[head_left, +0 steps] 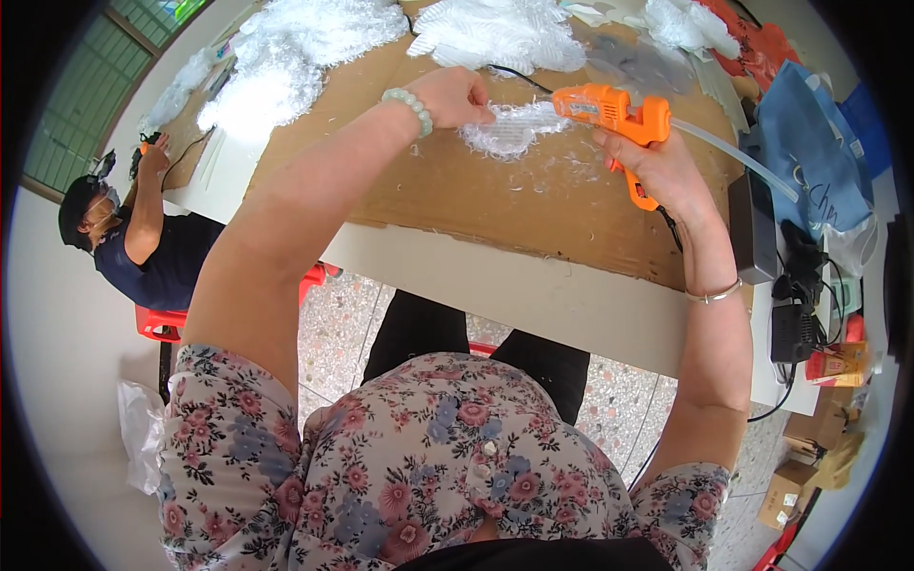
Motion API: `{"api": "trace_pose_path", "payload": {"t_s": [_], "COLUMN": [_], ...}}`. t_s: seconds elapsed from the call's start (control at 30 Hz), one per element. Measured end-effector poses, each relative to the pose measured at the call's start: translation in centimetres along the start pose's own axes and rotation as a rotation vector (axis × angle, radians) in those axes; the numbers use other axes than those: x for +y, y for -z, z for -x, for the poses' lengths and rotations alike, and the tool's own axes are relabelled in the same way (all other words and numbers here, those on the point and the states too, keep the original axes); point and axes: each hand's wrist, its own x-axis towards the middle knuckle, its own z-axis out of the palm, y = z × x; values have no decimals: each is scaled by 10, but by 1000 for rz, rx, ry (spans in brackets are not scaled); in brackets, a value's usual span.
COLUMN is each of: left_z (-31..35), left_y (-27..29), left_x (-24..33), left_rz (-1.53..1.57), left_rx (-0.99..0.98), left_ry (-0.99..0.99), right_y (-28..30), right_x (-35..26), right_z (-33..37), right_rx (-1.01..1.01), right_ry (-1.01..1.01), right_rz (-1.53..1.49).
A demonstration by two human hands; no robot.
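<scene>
**At the table (pixel 457 269), an orange glue gun (pixel 609 112) poised beside a fluffy white piece (pixel 503 141)**

At the upper centre of the frame, you work with both hands apart from each other over a brown cardboard sheet (pixel 381 195). Your right hand (pixel 662 169) is wrapped around the handle of the glue gun, whose nozzle points left and stands at the upper right edge of the fluffy white piece; whether it touches cannot be told, nor whether the trigger is pressed. A translucent glue stick (pixel 738 159) juts from the gun's rear. Your left hand (pixel 455 97) has its fingers drawn together at the piece's upper left edge; whether they grip it is unclear.

The step in hand looks like gluing, with the piece lying on the cardboard between your hands. The next move seems to call for a steady left hand, with fingertips well clear of the nozzle, and care for loose strands near the tip.

Dark print marks the gun's barrel. At the upper right of the frame, a blue bag (pixel 802 133) carries dark handwriting. Farther down the right edge, an orange box (pixel 838 364) bears print too small to make out, and at the lower right a brown carton (pixel 786 493) wears small white labels, likewise unreadable here.
</scene>
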Motion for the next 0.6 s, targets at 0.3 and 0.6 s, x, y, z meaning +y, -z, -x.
{"api": "trace_pose_path", "payload": {"t_s": [0.3,0.6], "left_z": [3,3], "left_y": [2,-2], "left_x": [7,10], "left_rz": [16,-57], "left_rx": [-75,-57], "left_ry": [-2,-78], "right_y": [-2,0], "right_x": [-2,1], "right_z": [4,3], "right_rx": [26,10], "right_ry": [35,49], "right_rz": [-20,-35]}}
